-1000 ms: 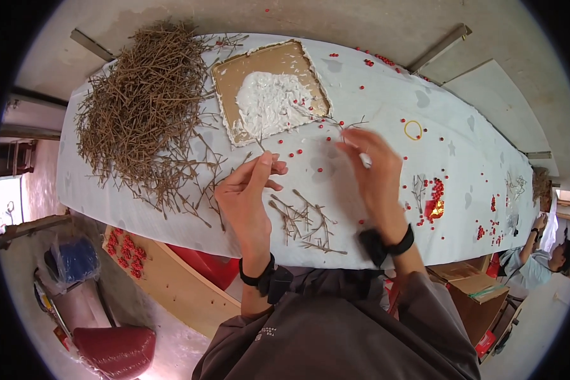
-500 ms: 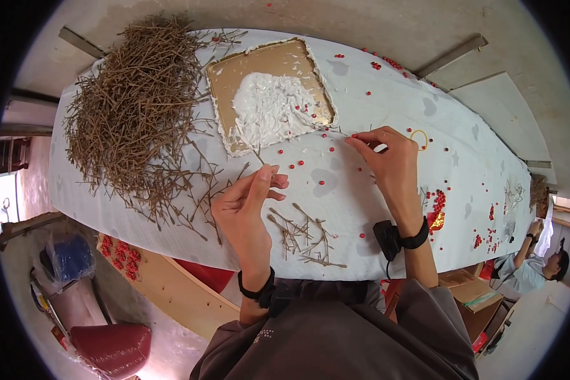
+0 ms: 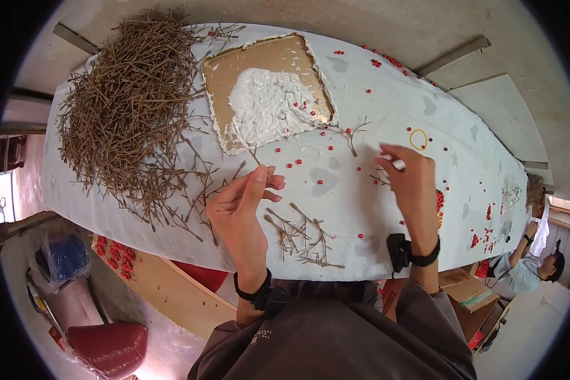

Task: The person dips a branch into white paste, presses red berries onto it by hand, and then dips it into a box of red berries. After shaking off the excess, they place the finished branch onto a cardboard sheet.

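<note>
My left hand (image 3: 239,201) pinches a thin brown twig (image 3: 254,154) between thumb and fingertips. The twig's far end reaches the near edge of a gold tray (image 3: 266,54), where white paste (image 3: 269,101) is smeared thickly. To the right, my right hand (image 3: 410,180) hovers over the tablecloth, fingers bent and a little apart. Beside its fingertips is a small twig with red berries (image 3: 375,180), partly hidden by the hand. A white patch shows among its fingers; I cannot tell what it is. A branched twig (image 3: 353,137) with a red berry lies right of the tray.
A large heap of twigs (image 3: 133,101) covers the table's left. Several loose twigs (image 3: 304,237) lie near the front edge. Red berries (image 3: 320,182) are scattered about, with a yellow rubber band (image 3: 418,139) at the right. Another person (image 3: 531,269) works at the far right.
My right hand has moved right and toward me, away from the branched twig beside the tray, which now lies uncovered. My left hand still pinches its twig in nearly the same place.
</note>
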Demonstrator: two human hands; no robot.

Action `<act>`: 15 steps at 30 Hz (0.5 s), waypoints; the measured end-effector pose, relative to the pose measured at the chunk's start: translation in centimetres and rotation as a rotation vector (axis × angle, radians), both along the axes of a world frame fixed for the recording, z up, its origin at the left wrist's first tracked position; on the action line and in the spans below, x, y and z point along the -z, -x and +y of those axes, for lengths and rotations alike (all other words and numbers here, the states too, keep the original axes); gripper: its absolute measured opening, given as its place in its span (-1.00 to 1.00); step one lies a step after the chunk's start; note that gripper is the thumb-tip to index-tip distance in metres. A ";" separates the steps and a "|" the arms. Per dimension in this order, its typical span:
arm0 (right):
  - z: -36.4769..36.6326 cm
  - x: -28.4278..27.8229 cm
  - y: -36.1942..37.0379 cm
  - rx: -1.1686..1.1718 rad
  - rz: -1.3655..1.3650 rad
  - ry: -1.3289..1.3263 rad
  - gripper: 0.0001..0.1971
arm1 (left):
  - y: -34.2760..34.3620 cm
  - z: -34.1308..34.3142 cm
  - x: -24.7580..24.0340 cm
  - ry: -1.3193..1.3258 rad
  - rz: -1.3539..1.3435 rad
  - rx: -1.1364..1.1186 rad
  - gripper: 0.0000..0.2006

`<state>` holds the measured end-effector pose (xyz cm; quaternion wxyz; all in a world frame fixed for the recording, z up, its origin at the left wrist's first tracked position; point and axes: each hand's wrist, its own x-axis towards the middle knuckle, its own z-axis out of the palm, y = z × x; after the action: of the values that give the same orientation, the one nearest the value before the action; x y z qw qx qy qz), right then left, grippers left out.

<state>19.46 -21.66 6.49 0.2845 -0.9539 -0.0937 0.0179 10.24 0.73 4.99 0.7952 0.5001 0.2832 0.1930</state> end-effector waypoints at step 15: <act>4.0 1.8 -3.2 -0.172 -0.017 -0.129 -0.78 | 0.1 0.0 0.6 0.029 -0.040 0.002 -0.83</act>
<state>22.68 -17.63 4.69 0.3419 -0.9222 -0.1787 0.0280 10.17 0.72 4.43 0.8080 0.4850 0.2696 0.1980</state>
